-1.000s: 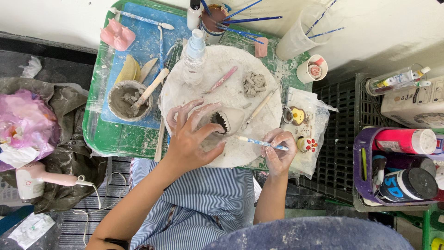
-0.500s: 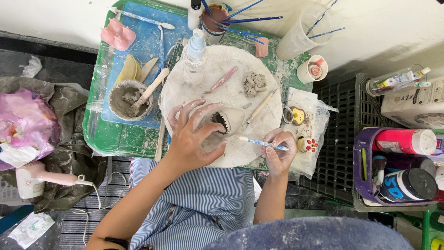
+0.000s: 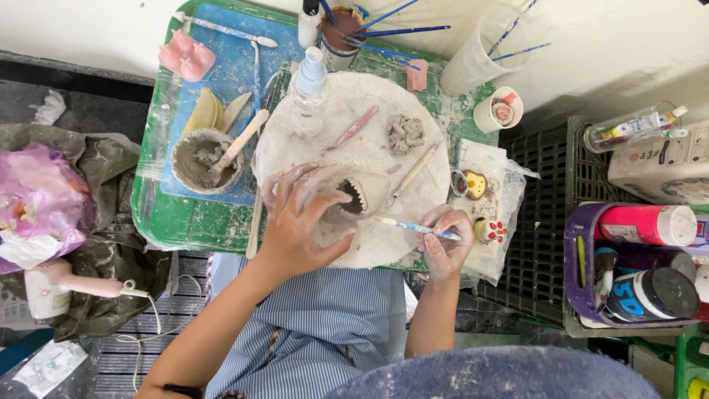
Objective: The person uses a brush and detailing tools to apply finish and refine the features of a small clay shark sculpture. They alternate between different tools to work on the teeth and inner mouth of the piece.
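Observation:
My left hand [image 3: 301, 214], smeared with clay, cups a pale clay figure with a toothed open mouth [image 3: 363, 193] on a round white turntable [image 3: 347, 111]. My right hand [image 3: 445, 240] grips a thin blue-patterned tool [image 3: 413, 227] whose tip points left towards the figure's mouth. A grey lump of clay [image 3: 405, 133], a pink modelling tool [image 3: 354, 127] and a wooden tool [image 3: 412, 174] lie on the turntable. A clear spray bottle [image 3: 308, 89] stands at its upper left.
A green tray [image 3: 159, 214] with a blue mat holds a bowl of grey slip [image 3: 199, 159] with a wooden stick, yellow sponges [image 3: 203, 111] and a pink mould [image 3: 189, 56]. Cups of brushes [image 3: 341, 29] stand behind. A purple crate of paint bottles [image 3: 635, 258] sits right; a hairdryer [image 3: 70, 282] left.

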